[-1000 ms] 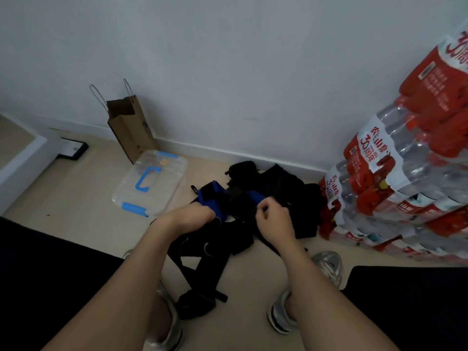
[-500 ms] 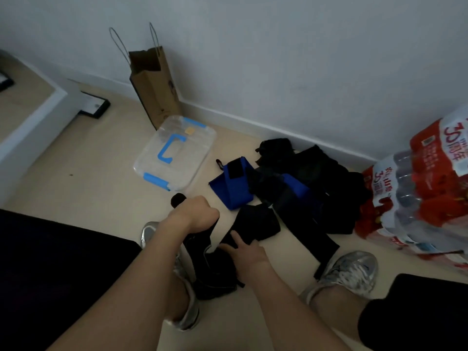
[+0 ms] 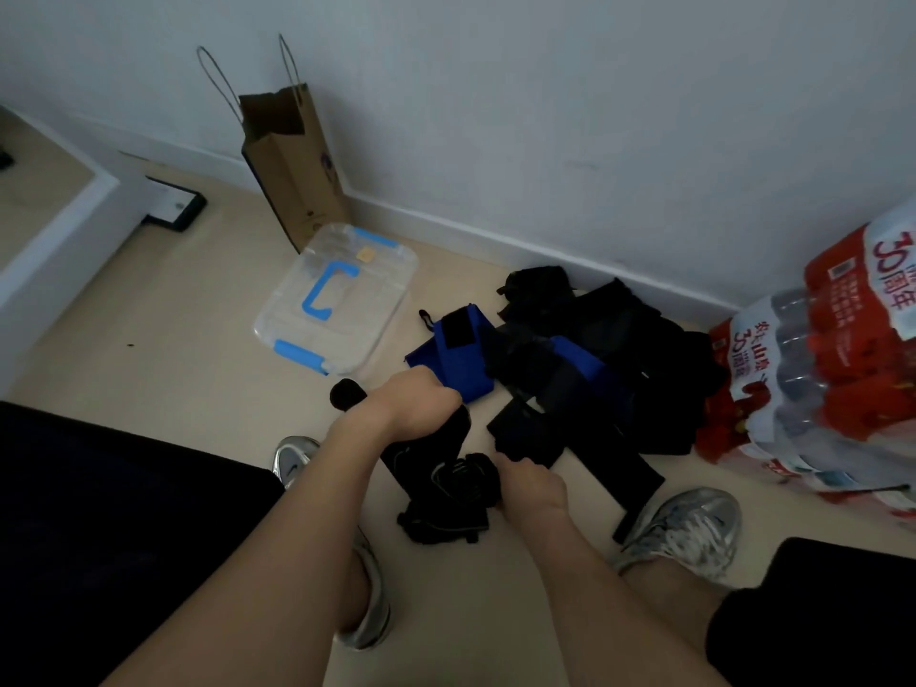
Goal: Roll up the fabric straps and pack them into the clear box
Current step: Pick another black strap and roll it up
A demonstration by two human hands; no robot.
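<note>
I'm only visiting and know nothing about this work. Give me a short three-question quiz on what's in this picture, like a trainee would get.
1. True or false: the clear box has its lid on.
2. What stands against the wall just behind the box?
A. a brown paper bag
B. a bucket
C. a broom
3. Fill in: the strap gripped by the left hand and the right hand is ___ in colour.

Key: 1 true; 2 A; 3 black.
</note>
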